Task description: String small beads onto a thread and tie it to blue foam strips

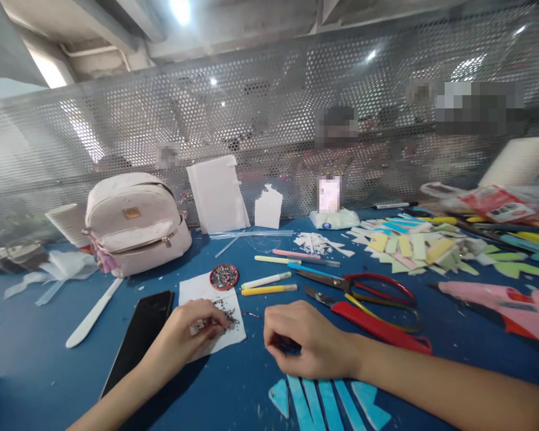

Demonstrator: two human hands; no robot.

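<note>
My left hand point(202, 328) rests over a white sheet of paper point(193, 293), its fingers bent and pressed together at the tips among small dark and silvery bits point(233, 320). Whatever the fingertips pinch is too small to make out. Behind it, a round red-rimmed lid point(224, 277) full of similar glittery bits stands on the sheet's corner. My right hand point(312, 338) is curled on the table, thumb towards the fingers; its grip is hidden. A thin reddish strand point(253, 315) lies between the hands. Light-blue cut strips point(327, 401) lie just below my right hand.
Pens point(269, 290), scissors point(377, 287) and a red-handled cutter point(377, 326) lie beyond my right hand. A pink glue gun point(498, 302) is at right, near coloured paper pieces point(417, 245). A phone point(139, 329), white knife point(94, 314) and backpack point(135, 221) stand or lie left.
</note>
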